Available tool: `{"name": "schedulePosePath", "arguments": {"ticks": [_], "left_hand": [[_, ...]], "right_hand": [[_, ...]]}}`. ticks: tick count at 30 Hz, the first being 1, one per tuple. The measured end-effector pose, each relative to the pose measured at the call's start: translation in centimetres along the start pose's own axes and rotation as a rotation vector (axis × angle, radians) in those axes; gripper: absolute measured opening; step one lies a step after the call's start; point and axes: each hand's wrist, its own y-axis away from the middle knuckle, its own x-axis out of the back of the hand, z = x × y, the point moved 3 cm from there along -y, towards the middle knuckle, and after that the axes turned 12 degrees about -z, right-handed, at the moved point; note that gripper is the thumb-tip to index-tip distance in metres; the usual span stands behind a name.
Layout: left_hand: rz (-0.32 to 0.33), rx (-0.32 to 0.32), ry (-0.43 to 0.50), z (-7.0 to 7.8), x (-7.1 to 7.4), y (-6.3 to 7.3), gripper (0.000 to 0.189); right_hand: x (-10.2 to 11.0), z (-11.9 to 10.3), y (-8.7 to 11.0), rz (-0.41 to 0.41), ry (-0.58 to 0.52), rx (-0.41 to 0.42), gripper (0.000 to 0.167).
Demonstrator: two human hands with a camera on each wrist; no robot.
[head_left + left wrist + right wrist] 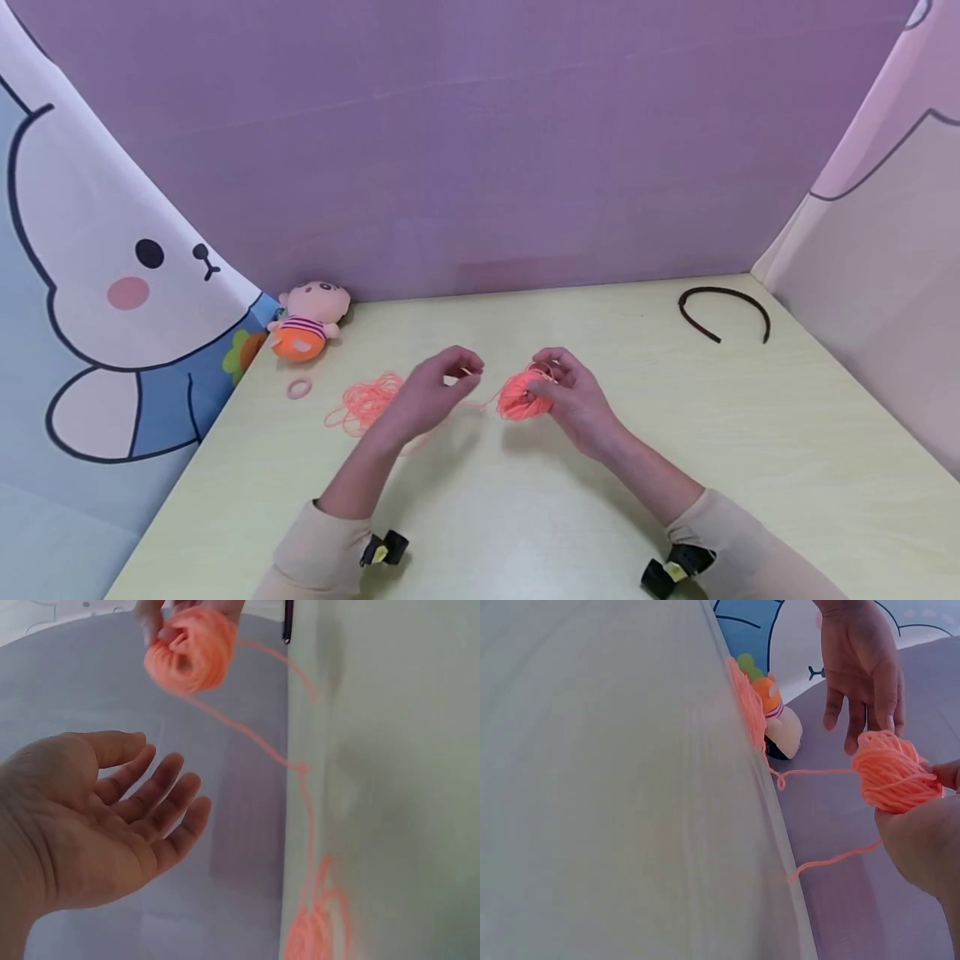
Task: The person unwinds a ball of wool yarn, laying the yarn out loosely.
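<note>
My right hand [576, 402] grips a ball of coral-pink yarn [522, 395] above the table, thumb on its near side. In the left wrist view the wound yarn ball [196, 652] shows a hollow at its centre. Two strands run from it down to the table. To its left, my left hand [437, 388] is raised with fingers loosely bent and nothing in them; the left wrist view shows its palm bare. A loose heap of the same yarn [367, 403] lies on the table, partly hidden behind the left hand and forearm in the head view.
A small plush doll [309, 321] in an orange bottom leans at the table's back left corner. In front of it lies a pink ring [298, 388]. A dark headband [726, 292] rests at the back right. Printed cloth walls surround the pale table [750, 433].
</note>
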Motion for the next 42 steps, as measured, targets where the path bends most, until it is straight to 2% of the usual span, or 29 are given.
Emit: {"name": "schedulePosePath", "arguments": {"ticks": [6,11,17,27,34,42], "left_hand": [[-0.077,-0.046,-0.028,0.3,-2.3,-0.3,0.014],[-0.105,-0.066,-0.05,0.2,-2.8,-0.4,0.008],[-0.059,-0.057,-0.039,0.4,-2.2,-0.3,0.003],[0.008,-0.034,0.065,0.5,-0.8,0.0,0.007],[0.026,-0.013,0.061,0.5,-0.1,0.2,0.008],[0.065,-0.025,0.052,0.4,0.8,0.3,0.007]], "right_hand": [[-0.3,0.0,0.0,-0.077,0.018,-0.007,0.032],[-0.3,0.1,0.0,-0.113,0.01,0.0,0.038],[-0.4,0.0,0.0,-0.109,0.011,0.004,0.036],[-0.1,0.1,0.1,-0.074,0.033,-0.004,0.033],[-0.1,0.1,0.1,-0.049,0.041,0.007,0.033],[0.1,0.0,0.1,0.01,0.01,0.019,0.031]]}}
